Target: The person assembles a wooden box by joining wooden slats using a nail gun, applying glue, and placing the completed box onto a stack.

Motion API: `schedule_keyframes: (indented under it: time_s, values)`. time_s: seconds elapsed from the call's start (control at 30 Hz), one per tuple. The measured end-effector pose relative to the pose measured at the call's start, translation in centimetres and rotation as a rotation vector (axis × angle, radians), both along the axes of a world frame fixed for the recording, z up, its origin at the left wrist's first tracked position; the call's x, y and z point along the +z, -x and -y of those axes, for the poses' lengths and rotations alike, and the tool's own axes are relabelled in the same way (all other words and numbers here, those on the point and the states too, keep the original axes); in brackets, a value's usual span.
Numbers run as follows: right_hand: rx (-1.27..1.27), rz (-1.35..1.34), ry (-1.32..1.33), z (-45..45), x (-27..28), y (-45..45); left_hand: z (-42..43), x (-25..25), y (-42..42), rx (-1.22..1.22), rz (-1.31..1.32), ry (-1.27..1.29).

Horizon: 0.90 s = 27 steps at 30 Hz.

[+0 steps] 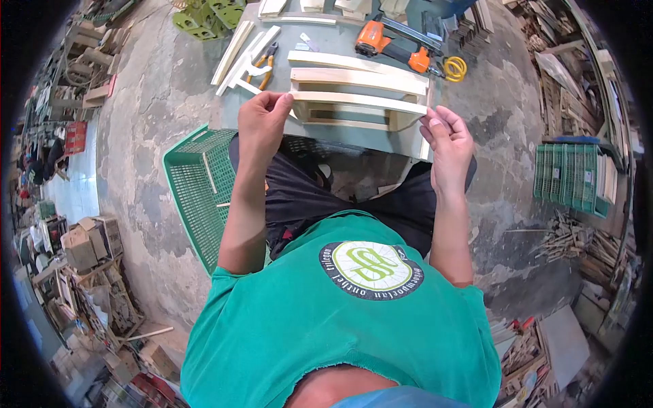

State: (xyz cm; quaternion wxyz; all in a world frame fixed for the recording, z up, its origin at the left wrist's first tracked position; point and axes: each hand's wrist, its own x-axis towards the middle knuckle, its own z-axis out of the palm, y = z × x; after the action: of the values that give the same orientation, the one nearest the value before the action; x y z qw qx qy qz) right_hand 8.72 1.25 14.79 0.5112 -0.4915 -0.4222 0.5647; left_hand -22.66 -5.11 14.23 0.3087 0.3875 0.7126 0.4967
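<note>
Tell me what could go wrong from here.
The wooden strip is held only at its ends by the left hand and right hand, so a slip at either end could skew it.

Bare fingertips on the wood might pick up splinters.

The orange-handled pliers lie just beyond the left hand and could get knocked if it swings forward.

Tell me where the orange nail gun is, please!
In the head view, the orange nail gun lies at the far right of the table, beside the yellow coiled hose.

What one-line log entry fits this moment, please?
left hand: on pale wooden slat, left end | right hand: on slat, right end | orange power tool: unheld
</note>
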Motion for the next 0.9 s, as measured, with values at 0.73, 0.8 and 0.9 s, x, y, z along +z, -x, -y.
schedule_keyframes:
  time_s: [0.73, 0.8, 0.9]
  values:
    - [0.227, 0.742, -0.691, -2.3, -0.1, -1.4, 0.1, -0.5, 0.4, -0.012, 0.092, -0.043]
    - [0.241, 0.754, -0.709, -2.5, 0.0, -1.6, 0.1, 0.2, 0.2, -0.013, 0.064, -0.026]
    - [0.24, 0.772, -0.759, -2.7, 0.2, -1.5, 0.1, 0.5, 0.0, -0.01, 0.037, -0.011]
